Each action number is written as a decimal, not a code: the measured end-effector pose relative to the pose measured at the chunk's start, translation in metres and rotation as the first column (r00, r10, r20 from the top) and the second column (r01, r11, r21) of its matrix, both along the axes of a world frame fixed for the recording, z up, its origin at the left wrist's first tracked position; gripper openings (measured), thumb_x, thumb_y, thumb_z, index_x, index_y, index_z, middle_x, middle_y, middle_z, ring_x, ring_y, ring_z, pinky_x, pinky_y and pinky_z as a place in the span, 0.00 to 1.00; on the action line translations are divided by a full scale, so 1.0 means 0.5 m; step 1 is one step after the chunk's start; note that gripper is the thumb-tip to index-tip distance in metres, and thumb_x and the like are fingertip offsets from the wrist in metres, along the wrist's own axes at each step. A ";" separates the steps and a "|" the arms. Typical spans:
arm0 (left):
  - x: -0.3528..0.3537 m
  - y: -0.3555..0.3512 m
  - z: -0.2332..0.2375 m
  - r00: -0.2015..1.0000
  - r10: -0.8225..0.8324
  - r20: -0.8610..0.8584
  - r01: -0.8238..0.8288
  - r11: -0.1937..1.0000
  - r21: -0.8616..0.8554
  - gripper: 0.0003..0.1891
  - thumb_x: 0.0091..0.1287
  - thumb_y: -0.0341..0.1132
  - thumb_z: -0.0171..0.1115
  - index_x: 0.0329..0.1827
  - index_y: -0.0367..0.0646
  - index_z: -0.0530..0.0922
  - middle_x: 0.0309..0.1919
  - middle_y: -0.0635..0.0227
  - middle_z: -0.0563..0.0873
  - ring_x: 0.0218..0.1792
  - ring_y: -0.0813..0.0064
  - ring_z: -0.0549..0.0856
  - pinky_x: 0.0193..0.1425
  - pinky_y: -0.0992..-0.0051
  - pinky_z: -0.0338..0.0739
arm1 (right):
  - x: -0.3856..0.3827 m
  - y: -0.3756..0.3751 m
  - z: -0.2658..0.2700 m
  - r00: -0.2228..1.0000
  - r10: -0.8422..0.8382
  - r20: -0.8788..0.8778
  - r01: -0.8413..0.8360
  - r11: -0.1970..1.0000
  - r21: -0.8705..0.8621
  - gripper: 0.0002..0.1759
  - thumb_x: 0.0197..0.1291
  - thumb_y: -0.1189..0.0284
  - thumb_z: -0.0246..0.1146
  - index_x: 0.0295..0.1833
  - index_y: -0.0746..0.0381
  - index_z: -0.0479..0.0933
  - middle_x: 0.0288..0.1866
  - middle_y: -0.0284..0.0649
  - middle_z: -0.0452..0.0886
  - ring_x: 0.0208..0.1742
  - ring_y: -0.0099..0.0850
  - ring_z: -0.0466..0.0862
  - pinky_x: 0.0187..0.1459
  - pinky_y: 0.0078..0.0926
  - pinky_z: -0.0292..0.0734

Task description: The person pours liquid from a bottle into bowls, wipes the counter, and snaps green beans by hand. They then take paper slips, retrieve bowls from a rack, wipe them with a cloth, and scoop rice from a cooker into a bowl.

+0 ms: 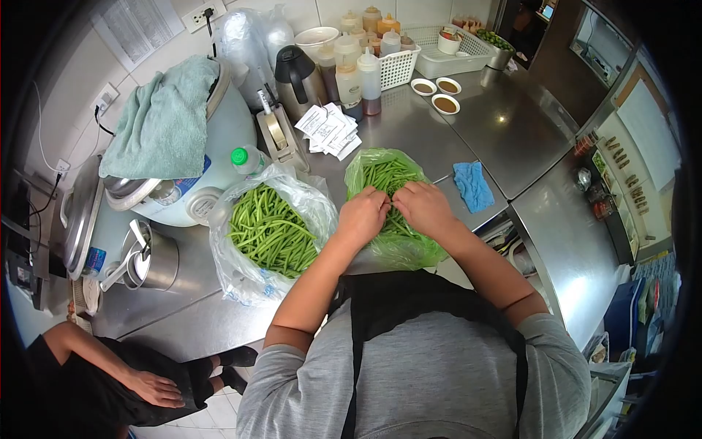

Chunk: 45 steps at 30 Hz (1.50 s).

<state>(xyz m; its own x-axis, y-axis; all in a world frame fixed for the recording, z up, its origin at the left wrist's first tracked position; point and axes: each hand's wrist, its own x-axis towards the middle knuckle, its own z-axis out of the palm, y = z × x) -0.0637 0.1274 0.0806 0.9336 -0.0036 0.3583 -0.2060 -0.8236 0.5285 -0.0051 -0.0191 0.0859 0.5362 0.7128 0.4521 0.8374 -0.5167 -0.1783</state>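
My left hand (365, 214) and my right hand (422, 208) meet over a light green plastic bag (409, 252) full of green beans (390, 173). Both are closed in a pinch, fingertips almost touching, on what looks like a green bean, mostly hidden by the fingers. Left of them stands an open clear plastic bag (225, 260) with a large heap of green beans (270, 234) inside. Close to the right hand, a crumpled blue cloth (473, 186) lies on the steel counter.
Behind the bags are paper slips (329, 132), a tape dispenser (280, 137), a thermos jug (300, 80) and several squeeze bottles (370, 80). Small sauce bowls (445, 104) stand farther right. At left are a towel-covered container (157, 117) and a steel pot (162, 263). Another person's hand (157, 389) rests lower left.
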 end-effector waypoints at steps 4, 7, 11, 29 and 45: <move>0.005 0.007 0.012 0.998 -0.012 0.054 0.021 0.988 -0.155 0.04 0.51 0.28 0.57 0.29 0.39 0.74 0.27 0.59 0.76 0.28 0.58 0.76 0.31 0.68 0.70 | 0.015 0.009 -0.005 0.987 0.030 -0.155 -0.012 0.993 0.116 0.05 0.49 0.70 0.56 0.28 0.60 0.70 0.26 0.38 0.72 0.30 0.36 0.75 0.31 0.33 0.68; 0.013 0.017 0.013 0.999 -0.051 0.009 0.051 0.963 -0.263 0.04 0.52 0.27 0.57 0.31 0.38 0.75 0.27 0.56 0.76 0.28 0.57 0.76 0.31 0.69 0.70 | 0.022 0.018 0.008 0.929 0.102 -0.355 0.021 0.945 0.326 0.05 0.53 0.71 0.53 0.29 0.61 0.69 0.25 0.41 0.73 0.28 0.35 0.74 0.30 0.31 0.68; 0.026 0.029 -0.033 0.995 -0.083 -0.049 0.054 0.898 -0.437 0.05 0.55 0.29 0.56 0.32 0.37 0.75 0.27 0.60 0.77 0.24 0.68 0.77 0.29 0.74 0.71 | 0.031 0.018 0.030 0.668 0.316 -0.673 0.147 0.831 0.536 0.07 0.56 0.72 0.49 0.31 0.64 0.68 0.24 0.43 0.71 0.26 0.38 0.72 0.30 0.29 0.68; 0.030 0.042 -0.007 0.995 -0.029 -0.097 -0.084 0.297 -0.951 0.06 0.61 0.30 0.51 0.37 0.37 0.73 0.28 0.68 0.78 0.24 0.82 0.77 0.30 0.83 0.73 | 0.029 0.038 -0.026 0.618 0.267 -0.739 0.136 0.890 0.436 0.10 0.55 0.68 0.51 0.30 0.65 0.70 0.22 0.37 0.73 0.25 0.25 0.73 0.30 0.23 0.69; -0.007 0.069 -0.069 0.990 0.124 -0.073 -0.076 0.019 -0.997 0.05 0.63 0.32 0.47 0.35 0.41 0.71 0.24 0.70 0.75 0.26 0.81 0.74 0.28 0.84 0.69 | 0.091 0.089 -0.061 0.736 0.057 -0.674 0.073 0.984 0.162 0.12 0.51 0.65 0.54 0.25 0.63 0.72 0.26 0.41 0.77 0.28 0.31 0.76 0.30 0.26 0.70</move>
